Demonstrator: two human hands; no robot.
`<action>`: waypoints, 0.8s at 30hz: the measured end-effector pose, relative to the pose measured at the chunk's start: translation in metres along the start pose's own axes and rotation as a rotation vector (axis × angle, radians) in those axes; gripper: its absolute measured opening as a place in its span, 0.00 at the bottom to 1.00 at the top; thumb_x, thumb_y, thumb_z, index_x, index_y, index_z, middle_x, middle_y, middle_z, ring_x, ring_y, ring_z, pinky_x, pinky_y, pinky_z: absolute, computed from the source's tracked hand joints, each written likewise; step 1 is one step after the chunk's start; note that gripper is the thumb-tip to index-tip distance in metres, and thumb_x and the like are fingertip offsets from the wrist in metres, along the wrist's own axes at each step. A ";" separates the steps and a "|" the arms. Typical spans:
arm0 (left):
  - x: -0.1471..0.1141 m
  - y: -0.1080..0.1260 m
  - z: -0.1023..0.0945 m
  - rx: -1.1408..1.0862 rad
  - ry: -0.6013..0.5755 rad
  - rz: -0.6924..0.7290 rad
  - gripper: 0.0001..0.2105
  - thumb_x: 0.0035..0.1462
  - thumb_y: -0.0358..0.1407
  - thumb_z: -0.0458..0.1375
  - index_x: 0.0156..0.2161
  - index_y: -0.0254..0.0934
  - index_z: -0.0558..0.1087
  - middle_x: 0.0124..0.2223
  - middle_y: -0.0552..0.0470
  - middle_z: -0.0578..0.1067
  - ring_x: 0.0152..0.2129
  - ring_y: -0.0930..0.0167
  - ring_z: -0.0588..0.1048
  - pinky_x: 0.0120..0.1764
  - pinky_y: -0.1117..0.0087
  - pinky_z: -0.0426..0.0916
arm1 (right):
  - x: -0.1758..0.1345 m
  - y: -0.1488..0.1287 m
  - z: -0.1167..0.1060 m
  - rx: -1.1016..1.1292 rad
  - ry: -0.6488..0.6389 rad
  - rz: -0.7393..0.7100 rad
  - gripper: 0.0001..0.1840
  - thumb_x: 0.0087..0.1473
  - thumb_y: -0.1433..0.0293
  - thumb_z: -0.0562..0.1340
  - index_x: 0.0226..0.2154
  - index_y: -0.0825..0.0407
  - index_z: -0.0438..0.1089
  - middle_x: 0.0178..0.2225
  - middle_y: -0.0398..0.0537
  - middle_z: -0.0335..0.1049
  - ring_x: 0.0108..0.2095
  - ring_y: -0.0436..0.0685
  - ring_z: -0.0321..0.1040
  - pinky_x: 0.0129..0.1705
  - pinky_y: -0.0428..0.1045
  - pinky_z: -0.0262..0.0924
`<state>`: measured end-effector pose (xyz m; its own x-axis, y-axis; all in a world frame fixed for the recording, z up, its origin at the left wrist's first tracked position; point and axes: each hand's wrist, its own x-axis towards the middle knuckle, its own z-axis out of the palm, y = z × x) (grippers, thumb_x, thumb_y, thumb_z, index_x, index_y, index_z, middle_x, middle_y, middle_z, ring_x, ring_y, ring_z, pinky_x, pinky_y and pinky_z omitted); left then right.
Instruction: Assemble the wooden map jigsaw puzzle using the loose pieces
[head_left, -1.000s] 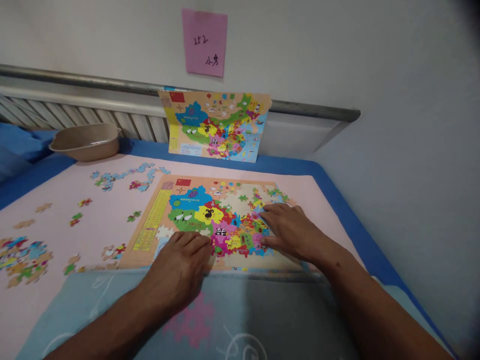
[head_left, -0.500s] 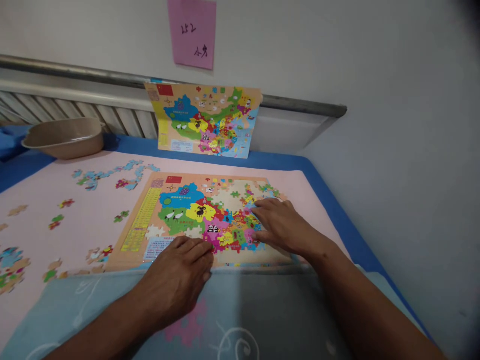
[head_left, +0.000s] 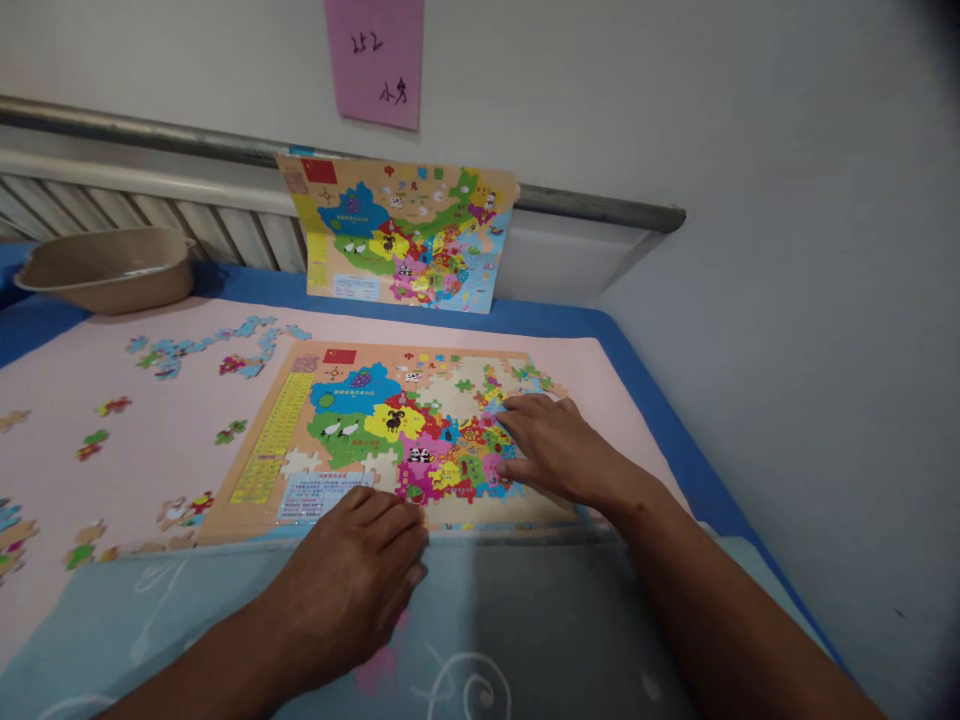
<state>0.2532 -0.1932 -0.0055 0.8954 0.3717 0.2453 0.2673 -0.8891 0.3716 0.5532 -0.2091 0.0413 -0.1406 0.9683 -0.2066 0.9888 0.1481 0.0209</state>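
Observation:
A partly assembled jigsaw puzzle (head_left: 367, 395) of a colourful map lies flat in front of me, with bare board showing at its upper right and along the lower part. My left hand (head_left: 356, 565) rests at the near edge of the puzzle, its fingers loosely bent and the thumb apart, with nothing visible in it. Over the right side of the map, my right hand (head_left: 555, 445) is open, thumb and fingers apart, fingertips touching the small coloured pieces there. Its palm hides part of the right side.
Loose joined pieces (head_left: 180, 350) and other small clusters (head_left: 94, 443) lie on the pink surface to the left. A printed map sheet (head_left: 397, 235) leans on the rail (head_left: 600, 205) behind. A beige basin (head_left: 112, 270) stands back left. Pale blue cloth (head_left: 465, 620) covers the near side.
The view has shifted slightly. My left hand has drawn a little toward me, uncovering more of the puzzle's lower edge. My right hand stays at the same part of the map.

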 end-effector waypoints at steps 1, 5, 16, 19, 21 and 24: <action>0.000 0.002 0.001 -0.003 -0.013 -0.001 0.08 0.70 0.31 0.51 0.46 0.36 0.73 0.48 0.46 0.78 0.44 0.60 0.75 0.47 0.52 0.66 | 0.000 0.000 0.000 0.002 0.000 0.002 0.24 0.61 0.57 0.69 0.55 0.51 0.72 0.59 0.59 0.68 0.59 0.71 0.63 0.55 0.60 0.58; -0.003 0.006 0.003 -0.013 0.013 0.019 0.07 0.71 0.32 0.51 0.45 0.37 0.72 0.49 0.46 0.78 0.44 0.60 0.75 0.45 0.52 0.67 | -0.002 0.001 0.000 0.017 0.010 -0.006 0.24 0.61 0.55 0.69 0.53 0.51 0.73 0.58 0.58 0.69 0.58 0.71 0.64 0.55 0.61 0.58; -0.004 0.022 0.000 0.054 0.196 0.214 0.14 0.71 0.36 0.51 0.30 0.39 0.66 0.28 0.53 0.72 0.26 0.67 0.70 0.34 0.60 0.68 | 0.012 0.025 0.019 0.203 0.385 0.249 0.18 0.73 0.64 0.48 0.35 0.49 0.68 0.38 0.51 0.74 0.40 0.60 0.68 0.43 0.51 0.57; -0.002 0.020 0.010 0.113 0.290 0.285 0.19 0.73 0.38 0.46 0.28 0.40 0.64 0.26 0.55 0.70 0.23 0.69 0.70 0.30 0.63 0.68 | 0.013 0.029 0.026 0.176 0.396 0.291 0.18 0.73 0.65 0.47 0.34 0.49 0.67 0.39 0.51 0.73 0.39 0.59 0.67 0.43 0.51 0.57; 0.000 0.017 0.015 0.145 0.334 0.306 0.21 0.74 0.38 0.44 0.27 0.40 0.62 0.24 0.55 0.69 0.22 0.70 0.69 0.29 0.63 0.66 | 0.014 0.028 0.029 0.156 0.390 0.280 0.17 0.73 0.66 0.48 0.35 0.49 0.68 0.40 0.51 0.74 0.41 0.59 0.67 0.45 0.51 0.57; 0.001 0.013 0.019 0.188 0.383 0.313 0.22 0.75 0.39 0.44 0.26 0.39 0.63 0.23 0.55 0.68 0.21 0.71 0.67 0.31 0.64 0.66 | 0.015 0.024 0.030 0.137 0.390 0.254 0.16 0.73 0.66 0.50 0.37 0.50 0.70 0.42 0.51 0.74 0.44 0.61 0.66 0.48 0.52 0.56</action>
<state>0.2645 -0.2092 -0.0174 0.7575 0.1207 0.6416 0.0988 -0.9926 0.0701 0.5763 -0.1974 0.0093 0.1232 0.9775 0.1712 0.9882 -0.1051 -0.1110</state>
